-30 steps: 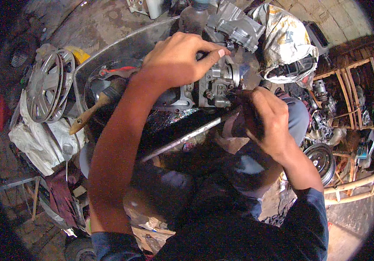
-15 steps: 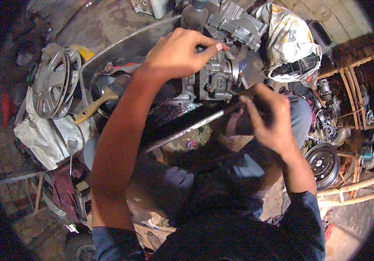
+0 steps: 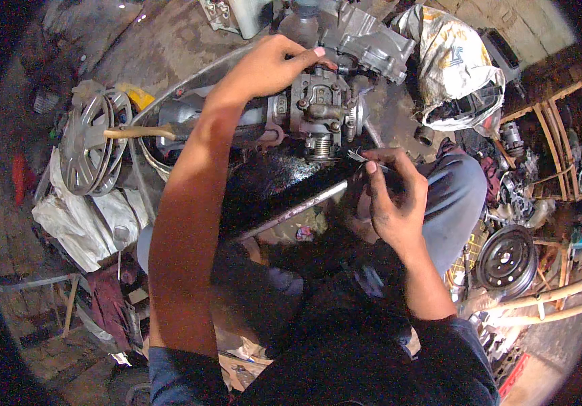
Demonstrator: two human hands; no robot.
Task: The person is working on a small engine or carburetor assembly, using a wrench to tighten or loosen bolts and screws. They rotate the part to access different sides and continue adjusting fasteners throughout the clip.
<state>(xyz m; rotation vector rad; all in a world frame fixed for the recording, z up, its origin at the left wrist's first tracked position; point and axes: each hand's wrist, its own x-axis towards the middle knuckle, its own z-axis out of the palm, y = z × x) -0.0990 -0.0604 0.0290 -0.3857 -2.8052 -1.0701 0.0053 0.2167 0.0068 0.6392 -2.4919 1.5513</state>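
A grey metal engine (image 3: 321, 111) with a toothed wheel on its right side lies in front of me, and a coil spring (image 3: 319, 147) shows at its near end. My left hand (image 3: 267, 68) reaches over its far side, fingers bent against the metal, with some fingertips hidden behind it. Just right of the spring, my right hand (image 3: 397, 203) pinches a small thin strip (image 3: 356, 157) with a pale, frayed-looking tip between thumb and forefinger. Its kind is unclear. Beside my left forearm lies a wooden-handled brush (image 3: 145, 132), its head partly covered by the arm.
A wide pan (image 3: 189, 76) surrounds the engine. Beyond it stand a dark bottle (image 3: 298, 28) and a grey metal casing (image 3: 369, 44). Spoked wheel discs (image 3: 88, 145) are at left. A white sack (image 3: 448, 64) and a black wheel rim (image 3: 505, 257) are at right.
The engine has turned, bringing the spring into view, and the brush has swung with its handle away from me. My right hand has moved nearer me, and the strip now shows in its pinch.
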